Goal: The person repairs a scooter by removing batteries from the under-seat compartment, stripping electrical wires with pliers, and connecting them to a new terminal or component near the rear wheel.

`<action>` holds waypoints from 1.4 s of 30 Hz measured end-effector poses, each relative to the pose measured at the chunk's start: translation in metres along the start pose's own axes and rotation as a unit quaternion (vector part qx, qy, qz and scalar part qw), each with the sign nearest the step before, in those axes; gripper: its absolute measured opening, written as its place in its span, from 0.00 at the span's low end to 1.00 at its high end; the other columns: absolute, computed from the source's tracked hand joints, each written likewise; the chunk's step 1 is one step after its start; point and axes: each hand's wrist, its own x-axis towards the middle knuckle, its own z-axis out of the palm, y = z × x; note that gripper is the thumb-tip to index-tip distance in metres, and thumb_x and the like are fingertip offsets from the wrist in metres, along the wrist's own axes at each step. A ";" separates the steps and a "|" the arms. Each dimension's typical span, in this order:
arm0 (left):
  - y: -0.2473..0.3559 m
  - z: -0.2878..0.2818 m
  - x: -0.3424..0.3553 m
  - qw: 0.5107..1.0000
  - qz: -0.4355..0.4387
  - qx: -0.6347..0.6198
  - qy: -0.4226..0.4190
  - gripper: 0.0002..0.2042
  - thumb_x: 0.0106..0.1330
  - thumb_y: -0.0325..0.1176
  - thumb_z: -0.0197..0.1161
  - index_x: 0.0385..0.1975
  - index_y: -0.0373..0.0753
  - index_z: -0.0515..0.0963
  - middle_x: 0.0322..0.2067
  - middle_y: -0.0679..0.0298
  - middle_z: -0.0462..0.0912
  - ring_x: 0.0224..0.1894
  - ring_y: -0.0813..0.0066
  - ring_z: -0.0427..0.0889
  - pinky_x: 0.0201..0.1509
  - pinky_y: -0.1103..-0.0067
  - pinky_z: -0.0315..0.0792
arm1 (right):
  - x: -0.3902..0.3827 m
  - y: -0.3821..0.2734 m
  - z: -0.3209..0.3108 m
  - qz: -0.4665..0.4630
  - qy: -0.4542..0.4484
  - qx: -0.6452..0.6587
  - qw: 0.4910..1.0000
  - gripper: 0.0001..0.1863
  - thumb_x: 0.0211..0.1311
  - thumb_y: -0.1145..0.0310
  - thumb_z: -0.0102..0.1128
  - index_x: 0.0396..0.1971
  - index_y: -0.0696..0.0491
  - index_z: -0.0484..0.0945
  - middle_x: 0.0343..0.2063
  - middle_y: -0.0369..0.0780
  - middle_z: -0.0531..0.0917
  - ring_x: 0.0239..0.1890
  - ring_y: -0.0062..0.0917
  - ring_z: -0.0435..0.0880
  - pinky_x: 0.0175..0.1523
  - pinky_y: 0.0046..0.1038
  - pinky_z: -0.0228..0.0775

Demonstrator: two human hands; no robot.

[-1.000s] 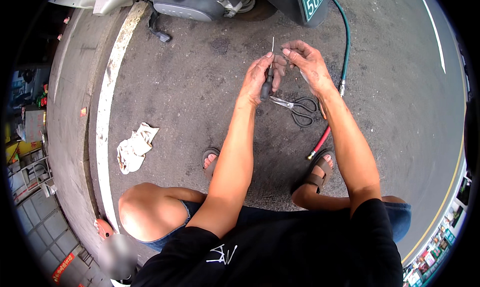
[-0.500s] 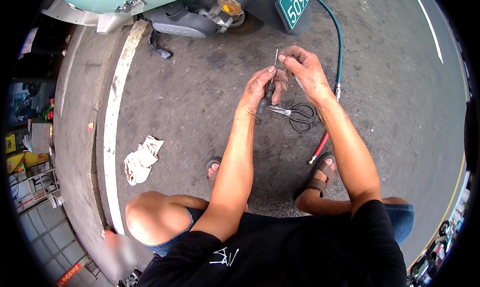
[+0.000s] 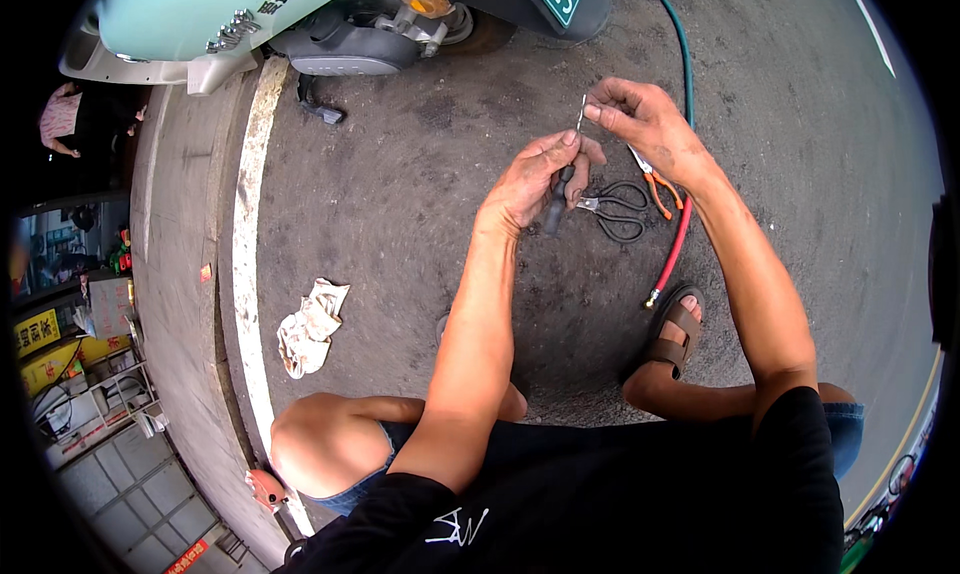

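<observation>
My left hand [image 3: 525, 179] is closed around a thin-shafted hand tool with a dark, bulbous handle [image 3: 556, 212]. Its metal shaft points away from me, with my thumb lying along it. Beside the shaft's upper end, the fingers of my right hand [image 3: 645, 124] are pinched together; whatever is between them is too small or hidden to make out. Black-handled scissors [image 3: 622, 214] lie on the asphalt just below the hands, their blades partly covered by my left fingers. Under my right wrist lie orange-handled pliers [image 3: 660, 192], partly hidden by the hand.
A pale green scooter [image 3: 180, 14] stands at the far left, its kickstand [image 3: 322, 112] near the ground. An air hose, green [image 3: 684, 54] then red [image 3: 676, 249], runs down the right side. Left of me lies a crumpled cloth [image 3: 312, 329] by a white painted line [image 3: 250, 189] and kerb.
The whole view has shifted somewhat. The orange-handled pliers now show beneath my right wrist, where they were hidden before. Both hands keep nearly the same grip, a little apart from their earlier place.
</observation>
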 end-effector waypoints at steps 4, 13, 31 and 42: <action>0.000 0.005 0.002 1.000 -0.024 0.017 -0.006 0.23 0.69 0.51 0.48 0.34 0.33 0.75 0.14 0.69 0.69 0.17 0.82 0.67 0.21 0.85 0.63 | -0.008 -0.004 -0.005 0.065 -0.008 0.048 0.997 0.16 0.60 0.60 0.60 0.34 0.61 0.77 0.22 0.34 0.73 0.27 0.17 0.68 0.33 0.24 0.64; 0.000 0.009 0.008 0.998 -0.030 0.044 -0.019 0.23 0.70 0.49 0.46 0.34 0.32 0.76 0.14 0.68 0.69 0.17 0.81 0.68 0.23 0.84 0.66 | -0.013 0.003 -0.006 0.092 0.019 0.071 0.993 0.17 0.59 0.59 0.61 0.33 0.60 0.78 0.23 0.34 0.77 0.24 0.16 0.70 0.32 0.22 0.66; -0.011 0.009 0.030 0.990 0.039 -0.113 0.068 0.29 0.66 0.59 0.48 0.30 0.34 0.77 0.15 0.66 0.74 0.17 0.80 0.72 0.21 0.84 0.66 | 0.009 -0.008 0.006 0.138 -0.001 0.193 0.972 0.17 0.65 0.62 0.54 0.43 0.62 0.75 0.28 0.35 0.78 0.31 0.18 0.73 0.40 0.24 0.67; -0.013 0.013 0.051 0.970 0.118 -0.212 0.017 0.18 0.67 0.47 0.54 0.28 0.36 0.73 0.16 0.68 0.70 0.14 0.81 0.67 0.15 0.84 0.61 | 0.020 -0.010 -0.017 0.118 -0.005 0.025 0.993 0.09 0.62 0.65 0.56 0.30 0.56 0.74 0.24 0.32 0.75 0.29 0.16 0.68 0.37 0.20 0.60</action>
